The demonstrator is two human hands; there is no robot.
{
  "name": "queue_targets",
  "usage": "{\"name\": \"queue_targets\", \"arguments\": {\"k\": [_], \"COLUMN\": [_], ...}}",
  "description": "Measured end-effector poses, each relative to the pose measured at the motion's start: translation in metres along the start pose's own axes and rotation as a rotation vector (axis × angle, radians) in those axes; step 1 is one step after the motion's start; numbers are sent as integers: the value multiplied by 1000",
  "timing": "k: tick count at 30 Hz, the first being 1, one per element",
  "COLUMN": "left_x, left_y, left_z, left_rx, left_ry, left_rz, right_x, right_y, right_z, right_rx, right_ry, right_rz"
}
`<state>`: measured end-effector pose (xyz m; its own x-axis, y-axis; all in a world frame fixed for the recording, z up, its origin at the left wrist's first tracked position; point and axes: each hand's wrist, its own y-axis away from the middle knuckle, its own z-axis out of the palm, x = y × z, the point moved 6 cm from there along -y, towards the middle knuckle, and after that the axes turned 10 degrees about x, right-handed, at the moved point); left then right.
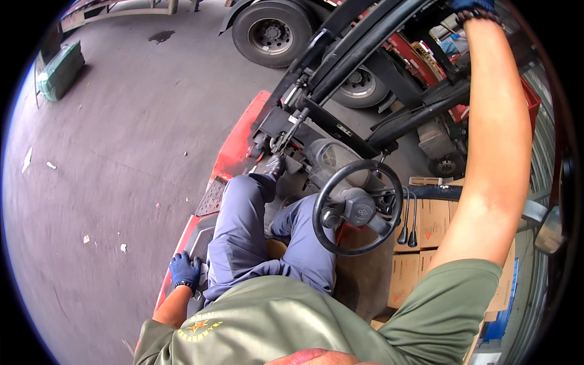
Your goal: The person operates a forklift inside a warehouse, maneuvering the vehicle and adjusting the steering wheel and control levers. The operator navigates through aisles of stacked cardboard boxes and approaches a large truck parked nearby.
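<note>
I sit in a red forklift, with its black steering wheel (358, 207) in front of me and neither hand on it. My left hand (184, 269), in a dark blue glove, rests at the red side edge of the forklift beside my left thigh. Its fingers lie apart and nothing shows in them. My right arm is stretched far up to the upper right. Only a bit of my right hand (473, 5), also gloved in blue, shows there, close to the black overhead frame; its fingers are cut off by the picture's rim. Two black-knobbed levers (408, 228) stand right of the wheel.
Cardboard boxes (404, 277) are stacked to the right of the forklift. Ahead, past the black mast (340, 67), a truck wheel (272, 34) stands on the grey ground. A green wrapped bundle (62, 70) lies at the far left, and paper scraps (27, 159) litter the ground.
</note>
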<state>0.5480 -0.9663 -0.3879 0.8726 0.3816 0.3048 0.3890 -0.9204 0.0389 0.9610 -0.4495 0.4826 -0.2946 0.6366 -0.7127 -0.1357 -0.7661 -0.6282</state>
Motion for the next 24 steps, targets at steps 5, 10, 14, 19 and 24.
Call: {"name": "queue_targets", "arguments": {"k": [5, 10, 14, 19, 24], "left_x": [3, -1, 2, -32, -69], "left_y": [-3, -1, 4, 25, -24], "left_z": [-1, 1, 0, 85, 90], "left_rx": [-10, -118, -183, -255, -468], "left_ry": [-9, 17, 70, 39, 60], "left_rz": [-17, -32, -107, -47, -141], "right_x": [-3, -21, -28, -65, -45], "right_y": [-3, -12, -24, -37, -19], "right_z": [0, -18, -8, -3, 18], "right_rx": [-25, -42, -119, -215, -150], "right_ry": [-10, -13, -32, -12, -31], "right_rz": [44, 85, 138, 243, 253]}}
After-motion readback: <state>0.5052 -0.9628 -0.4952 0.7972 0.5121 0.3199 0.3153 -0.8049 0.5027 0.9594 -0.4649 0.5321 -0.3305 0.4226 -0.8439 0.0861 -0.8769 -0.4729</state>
